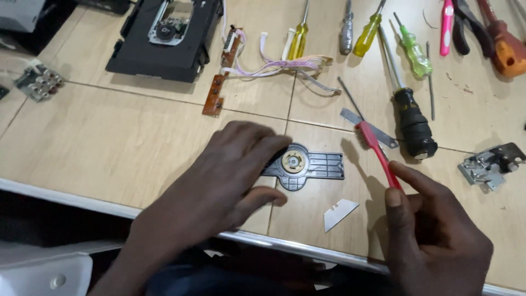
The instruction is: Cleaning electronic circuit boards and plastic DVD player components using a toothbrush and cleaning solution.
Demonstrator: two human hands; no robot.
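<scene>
My left hand (224, 175) lies flat over the left end of a dark grey plastic bracket (312, 164) with a brass-coloured round hub, pinning it to the tiled worktop. My right hand (433, 230) pinches the handle of a red brush (378, 151), its bristle end raised just right of the bracket. A loose trapezoid utility blade (338, 214) rests on the tile between my two hands.
A black disc drive unit (164, 41) sits at the back left, with brown circuit strips and ribbon wires (274, 63) beside it. Several screwdrivers (411, 115), pliers (466, 22) and a metal bracket (490, 164) lie right. The table's metal edge (307, 249) runs close below my hands.
</scene>
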